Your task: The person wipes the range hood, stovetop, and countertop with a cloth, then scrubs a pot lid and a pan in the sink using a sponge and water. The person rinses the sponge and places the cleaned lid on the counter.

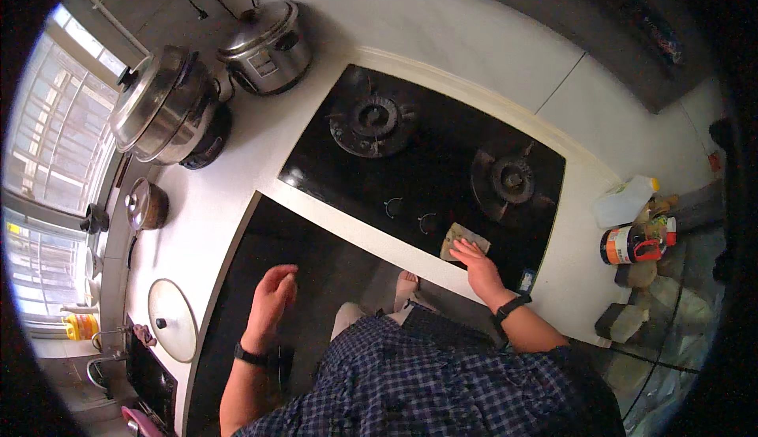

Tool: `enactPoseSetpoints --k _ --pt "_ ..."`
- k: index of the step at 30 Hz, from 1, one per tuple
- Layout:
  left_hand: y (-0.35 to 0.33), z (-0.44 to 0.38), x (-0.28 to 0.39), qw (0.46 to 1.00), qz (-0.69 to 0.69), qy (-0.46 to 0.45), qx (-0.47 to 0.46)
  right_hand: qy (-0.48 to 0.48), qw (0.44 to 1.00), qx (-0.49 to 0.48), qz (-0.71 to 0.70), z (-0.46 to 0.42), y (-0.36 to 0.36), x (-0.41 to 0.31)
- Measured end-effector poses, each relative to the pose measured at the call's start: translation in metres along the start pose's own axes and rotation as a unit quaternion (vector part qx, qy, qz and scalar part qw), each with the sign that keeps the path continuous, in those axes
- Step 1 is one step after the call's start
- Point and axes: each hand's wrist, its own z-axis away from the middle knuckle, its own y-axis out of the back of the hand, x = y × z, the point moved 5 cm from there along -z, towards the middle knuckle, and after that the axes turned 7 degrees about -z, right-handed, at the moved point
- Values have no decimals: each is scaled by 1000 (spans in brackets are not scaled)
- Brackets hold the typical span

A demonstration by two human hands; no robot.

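Note:
My right hand (pixel 481 265) lies with its fingers flat on a greyish-beige cloth (pixel 453 238) at the front edge of the black glass gas hob (pixel 331 167). The cloth rests on the glass, just right of two control knobs (pixel 425 222). Behind it is the right burner (pixel 514 181); the left burner (pixel 374 118) sits farther back and to the left. My left hand (pixel 277 295) is held in the air in front of the counter, its fingers loosely curled, with nothing seen in it. Both wrists wear dark bands.
On the left counter (pixel 201 200) stand a steel rice cooker (pixel 266 52), a large lidded steamer pot (pixel 166 111), a small lidded saucepan (pixel 148 206) and a round glass lid (pixel 172 321). A sink (pixel 148 372) lies lower left. Bottles (pixel 622 244) and a plastic jug (pixel 625 200) stand at the right.

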Motion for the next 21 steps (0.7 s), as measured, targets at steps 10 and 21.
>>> enactPoseSetpoints --k 10,21 --pt "-31 -128 63 993 -16 -31 -109 -77 966 168 -181 -52 58 -52" --pt "18 -172 54 978 -99 -12 -182 51 971 121 -199 -268 -27 -155"
